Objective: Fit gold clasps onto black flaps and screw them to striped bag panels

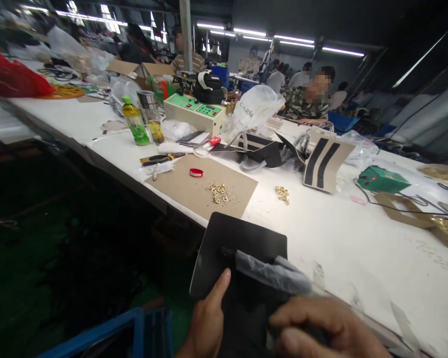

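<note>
My left hand [209, 320] grips a black bag panel [246, 233], its thumb lying flat on the near face and its other fingers hidden behind. The panel has rounded corners and tilts up in front of the table edge. Across it runs a bag handle [272, 272] wrapped in clear plastic. My right hand [324, 325], smeared by motion, is at the lower right of the panel with its fingers curled in; what is between them is hidden. Past the panel, gold metal rings [218, 192] lie heaped on a brown cardboard sheet [179, 181], beside a red band [196, 172].
A second pile of gold rings [282, 195] lies on the white table [280, 223]. Pliers [160, 158], a green bottle [135, 122], a beige machine [194, 113], a striped panel [323, 161] and a green box [383, 179] stand around. A blue crate [134, 318] is below left. A person [306, 102] sits opposite.
</note>
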`<move>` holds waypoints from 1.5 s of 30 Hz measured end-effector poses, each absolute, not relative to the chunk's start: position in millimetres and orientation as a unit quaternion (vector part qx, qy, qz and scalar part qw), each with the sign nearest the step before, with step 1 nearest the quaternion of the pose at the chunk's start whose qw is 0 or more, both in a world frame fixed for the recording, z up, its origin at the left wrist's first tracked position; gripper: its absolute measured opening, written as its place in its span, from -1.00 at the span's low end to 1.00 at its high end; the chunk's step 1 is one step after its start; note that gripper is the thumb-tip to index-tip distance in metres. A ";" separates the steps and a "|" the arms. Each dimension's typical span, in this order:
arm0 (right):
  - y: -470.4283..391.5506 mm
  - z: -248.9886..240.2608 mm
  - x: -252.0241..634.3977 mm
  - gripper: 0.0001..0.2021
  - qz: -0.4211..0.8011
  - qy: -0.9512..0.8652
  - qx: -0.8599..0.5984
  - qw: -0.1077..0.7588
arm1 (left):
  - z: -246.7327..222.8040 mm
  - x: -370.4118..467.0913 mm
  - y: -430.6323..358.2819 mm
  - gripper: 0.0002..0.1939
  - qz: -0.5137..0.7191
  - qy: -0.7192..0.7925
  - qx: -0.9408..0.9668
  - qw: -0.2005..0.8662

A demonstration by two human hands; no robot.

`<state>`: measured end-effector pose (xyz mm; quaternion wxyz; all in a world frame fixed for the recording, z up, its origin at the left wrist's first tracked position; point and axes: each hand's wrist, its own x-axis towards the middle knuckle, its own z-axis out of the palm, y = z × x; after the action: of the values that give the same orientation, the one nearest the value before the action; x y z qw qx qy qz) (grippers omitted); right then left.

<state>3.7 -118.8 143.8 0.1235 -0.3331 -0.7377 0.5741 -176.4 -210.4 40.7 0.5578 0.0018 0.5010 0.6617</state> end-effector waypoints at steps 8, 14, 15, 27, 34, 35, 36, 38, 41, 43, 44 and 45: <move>21.1 104.9 -125.9 -0.88 0.305 -0.871 -0.301 0.241 | 33.0 -197.3 -234.0 -0.58 0.623 0.565 -0.009 0.541; 65.5 28.9 -177.8 -0.75 0.224 -0.894 -0.355 0.159 | 23.6 -203.3 -236.9 -0.56 0.629 0.587 -0.017 0.509; 67.6 24.8 -181.2 -0.73 0.220 -0.894 -0.358 0.156 | 23.2 -203.9 -235.7 -0.50 0.629 0.589 -0.017 0.507; 79.7 22.2 -192.1 -0.74 0.172 -0.908 -0.362 0.121 | 32.8 -199.1 -212.1 -0.41 0.664 0.554 -0.026 0.501; 76.8 27.7 -171.3 -0.78 0.208 -0.886 -0.378 0.169 | 47.6 -185.8 -214.8 -0.37 0.666 0.532 -0.045 0.521; 74.8 30.0 -166.1 -0.80 0.221 -0.878 -0.383 0.184 | 48.8 -184.3 -216.0 -0.39 0.668 0.531 -0.040 0.520; 72.1 32.9 -159.5 -0.81 0.236 -0.868 -0.389 0.198 | 49.8 -182.7 -217.0 -0.42 0.671 0.530 -0.034 0.518; 64.4 40.7 -140.4 -0.80 0.271 -0.848 -0.397 0.223 | 50.9 -179.3 -217.7 -0.47 0.674 0.530 -0.014 0.515; 45.8 57.5 -93.9 -0.76 0.333 -0.812 -0.404 0.257 | 51.3 -172.0 -213.9 -0.45 0.679 0.532 0.021 0.505; 27.4 71.8 -53.9 -0.77 0.386 -0.769 -0.407 0.305 | 50.3 -164.6 -208.2 -0.41 0.676 0.534 0.046 0.506; 16.1 79.4 -33.1 -0.78 0.402 -0.747 -0.411 0.334 | 49.5 -160.0 -204.9 -0.40 0.671 0.535 0.059 0.510; 3.7 86.8 -12.9 -0.79 0.407 -0.731 -0.414 0.359 | 48.7 -154.7 -201.5 -0.39 0.662 0.540 0.074 0.515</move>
<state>-12.9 3.7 86.8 0.3586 -0.4144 -0.7305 0.4074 -154.7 -201.5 48.7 0.5147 0.0737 0.5395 0.6622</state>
